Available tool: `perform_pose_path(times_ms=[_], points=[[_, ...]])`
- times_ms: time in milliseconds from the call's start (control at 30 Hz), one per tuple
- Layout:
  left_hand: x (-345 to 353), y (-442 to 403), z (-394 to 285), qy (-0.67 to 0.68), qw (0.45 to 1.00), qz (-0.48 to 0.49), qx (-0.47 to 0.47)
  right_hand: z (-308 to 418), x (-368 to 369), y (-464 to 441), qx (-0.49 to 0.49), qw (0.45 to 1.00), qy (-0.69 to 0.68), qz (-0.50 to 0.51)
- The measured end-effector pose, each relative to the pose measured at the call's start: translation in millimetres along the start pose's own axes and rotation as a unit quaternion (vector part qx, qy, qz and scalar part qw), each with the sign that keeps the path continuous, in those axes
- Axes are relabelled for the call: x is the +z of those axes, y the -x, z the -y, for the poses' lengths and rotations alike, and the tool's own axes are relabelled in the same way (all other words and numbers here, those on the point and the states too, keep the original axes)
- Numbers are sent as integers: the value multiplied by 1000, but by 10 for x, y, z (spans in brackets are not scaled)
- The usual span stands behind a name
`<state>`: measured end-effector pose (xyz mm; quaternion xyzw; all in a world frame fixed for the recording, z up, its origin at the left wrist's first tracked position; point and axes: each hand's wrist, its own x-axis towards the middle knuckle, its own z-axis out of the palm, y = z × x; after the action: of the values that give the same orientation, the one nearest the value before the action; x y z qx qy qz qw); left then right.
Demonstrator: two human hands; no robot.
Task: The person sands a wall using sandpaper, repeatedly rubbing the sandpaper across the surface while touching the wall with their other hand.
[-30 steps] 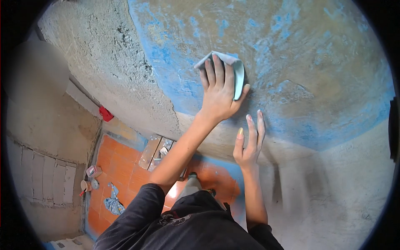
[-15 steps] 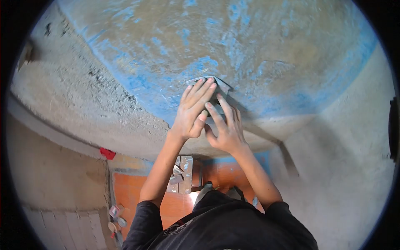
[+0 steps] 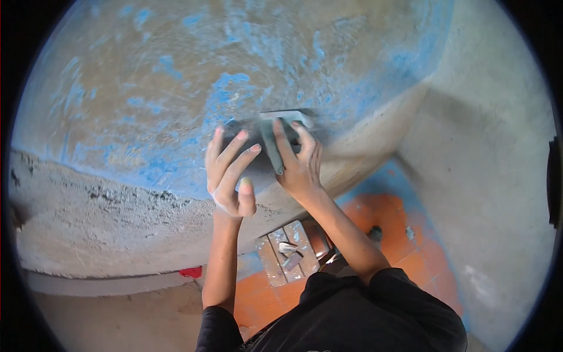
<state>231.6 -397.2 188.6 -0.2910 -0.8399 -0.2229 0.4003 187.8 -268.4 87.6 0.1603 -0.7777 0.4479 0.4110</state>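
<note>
In the head view, my right hand (image 3: 300, 167) grips a folded grey-green sheet of sandpaper (image 3: 271, 144), blurred by motion, against a wall (image 3: 176, 105) with worn blue paint. Its index and middle fingers lie over the sheet. Just left of it, my left hand (image 3: 227, 176) is open, fingers apart and slightly bent, with nothing in it. The left fingertips are close to the painted face; whether they touch it I cannot tell. Part of the sandpaper is hidden behind the right fingers.
Below the wall stands a paint-spattered slatted stool (image 3: 274, 261) with a pale folded piece (image 3: 287, 247) and a small block (image 3: 292, 261) on it. A red object (image 3: 190, 272) lies at the lower left. The floor (image 3: 381, 214) is orange tile; a grey wall (image 3: 475, 193) rises at right.
My hands were together on the sandpaper; the left has come off it and moved left and down. The right still holds the sheet. The view has turned, showing more of the right wall.
</note>
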Motion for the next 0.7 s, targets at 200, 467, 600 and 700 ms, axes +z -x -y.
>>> perform_pose_path(times_ms=[200, 467, 600, 700], points=[[203, 246, 105, -357, 926, 118, 7, -103, 236, 882, 114, 991, 4, 68], [319, 313, 87, -369, 921, 124, -17, -630, 27, -11, 289, 945, -138, -62], [396, 301, 48, -369, 921, 123, -23, -205, 234, 739, 233, 957, -163, 50], [364, 313, 59, -367, 919, 139, -32, -713, 107, 460, 181, 974, -134, -13]])
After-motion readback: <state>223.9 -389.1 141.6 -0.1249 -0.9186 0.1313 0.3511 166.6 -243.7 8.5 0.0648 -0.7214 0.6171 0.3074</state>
